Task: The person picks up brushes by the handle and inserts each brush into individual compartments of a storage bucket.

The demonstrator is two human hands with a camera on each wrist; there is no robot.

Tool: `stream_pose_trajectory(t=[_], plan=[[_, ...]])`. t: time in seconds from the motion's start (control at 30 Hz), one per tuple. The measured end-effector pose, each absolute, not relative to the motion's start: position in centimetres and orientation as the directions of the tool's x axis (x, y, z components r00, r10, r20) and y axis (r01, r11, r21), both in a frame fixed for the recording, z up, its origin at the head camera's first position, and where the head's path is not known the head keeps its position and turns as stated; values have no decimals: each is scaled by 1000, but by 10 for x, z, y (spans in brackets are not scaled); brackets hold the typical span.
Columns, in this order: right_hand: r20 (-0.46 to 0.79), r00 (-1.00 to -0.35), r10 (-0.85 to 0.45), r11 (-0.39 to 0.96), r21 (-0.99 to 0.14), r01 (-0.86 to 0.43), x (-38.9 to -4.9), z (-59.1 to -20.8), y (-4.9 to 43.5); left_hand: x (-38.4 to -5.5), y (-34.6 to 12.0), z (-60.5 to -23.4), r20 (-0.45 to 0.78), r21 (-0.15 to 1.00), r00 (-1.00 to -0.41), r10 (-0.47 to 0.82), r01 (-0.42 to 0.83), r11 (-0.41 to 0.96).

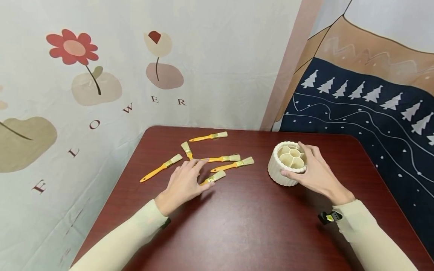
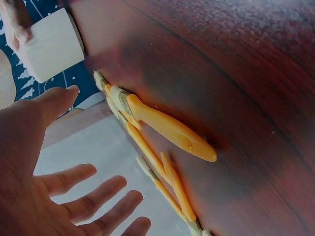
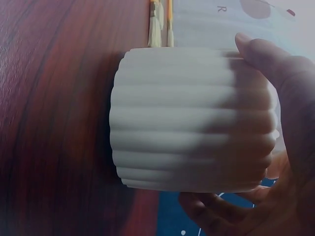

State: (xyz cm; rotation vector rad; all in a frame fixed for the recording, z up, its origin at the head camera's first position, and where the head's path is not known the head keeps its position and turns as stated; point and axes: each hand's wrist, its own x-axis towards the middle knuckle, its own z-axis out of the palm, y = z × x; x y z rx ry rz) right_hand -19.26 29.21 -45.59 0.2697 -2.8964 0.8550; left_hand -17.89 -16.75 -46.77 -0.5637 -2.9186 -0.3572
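A cream ribbed round organizer (image 1: 280, 175) stands upright on the table's right side, its inside split into petal-shaped compartments around a central ring. My right hand (image 1: 320, 174) grips it from the right, thumb on the near side of the rim and fingers round the far side. In the right wrist view the ribbed wall of the organizer (image 3: 192, 118) fills the middle. My left hand (image 1: 184, 180) hovers over several paintbrushes with yellow handles and pale bristles, holding nothing. Nearest to it lies one paintbrush (image 2: 170, 130), apart from the spread fingers; the hand partly hides it in the head view.
Other paintbrushes lie scattered on the dark red-brown table (image 1: 237, 226): one paintbrush (image 1: 161, 168) at the left, another paintbrush (image 1: 208, 137) near the back edge. A flower-printed cloth (image 1: 220, 56) hangs behind; a dark blue tree-patterned cloth (image 1: 383, 139) hangs along the right.
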Motion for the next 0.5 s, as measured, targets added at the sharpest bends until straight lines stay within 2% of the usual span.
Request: stream_pose_trajectory(t=[0.27,0.5], plan=[[145,-974,-175,820,-526,-225,-190,-454,282,-188,-167,-486,183,217,-911,370,405,888],[120,-973,-199,817,-528,-232,-188,-452,274,-187,-153,-477,134,222,-920,368,390,894]])
